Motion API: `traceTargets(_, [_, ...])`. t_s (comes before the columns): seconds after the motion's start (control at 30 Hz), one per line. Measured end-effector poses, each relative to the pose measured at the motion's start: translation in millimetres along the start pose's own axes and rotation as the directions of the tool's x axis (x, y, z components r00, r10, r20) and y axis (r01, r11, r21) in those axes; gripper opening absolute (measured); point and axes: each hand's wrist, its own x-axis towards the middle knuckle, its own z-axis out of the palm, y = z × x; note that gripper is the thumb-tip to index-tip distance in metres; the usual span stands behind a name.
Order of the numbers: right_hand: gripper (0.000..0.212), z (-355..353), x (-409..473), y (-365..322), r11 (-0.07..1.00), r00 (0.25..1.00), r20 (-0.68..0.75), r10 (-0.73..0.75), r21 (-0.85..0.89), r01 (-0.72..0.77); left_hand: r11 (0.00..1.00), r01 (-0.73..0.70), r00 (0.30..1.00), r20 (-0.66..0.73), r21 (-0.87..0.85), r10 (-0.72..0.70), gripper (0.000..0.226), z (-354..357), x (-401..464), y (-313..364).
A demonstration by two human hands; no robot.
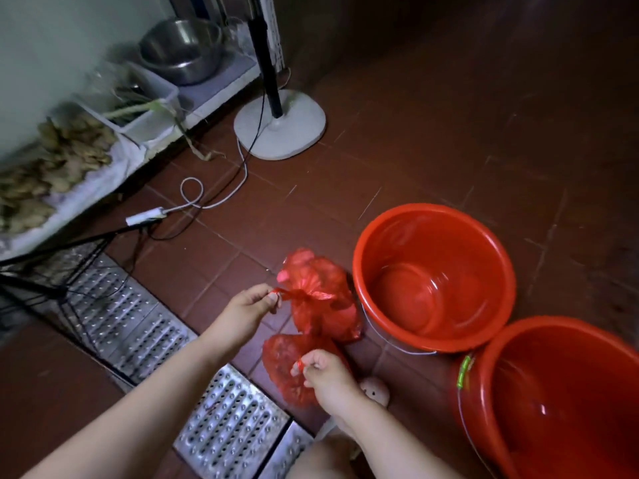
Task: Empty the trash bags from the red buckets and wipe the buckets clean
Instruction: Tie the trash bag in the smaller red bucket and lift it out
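Note:
Two red trash bags sit on the brown tiled floor left of the buckets. My left hand (250,307) pinches the knotted top of the farther red bag (320,295). My right hand (326,375) pinches a handle strip of the nearer red bag (288,364). A red bucket (432,274) stands just right of the bags, with no bag inside and a metal bail hanging down. A second red bucket (560,399) stands at the lower right, touching the first, a green grip on its wire handle.
A perforated metal drain cover (166,344) runs diagonally under my arms. A fan's white base (280,127) with cables and a power adapter (145,216) lies farther back. A low shelf (114,160) at left holds ginger, a plastic tub and a steel bowl (179,50).

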Motion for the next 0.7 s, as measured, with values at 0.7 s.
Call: traceTargets(0.7, [0.021,51,-336,-364,0.875,0.886,-0.206,-0.414,-0.359,0.325,0.994,-0.026,0.964,0.261,-0.108,0.054,0.022,-148,-217,346])
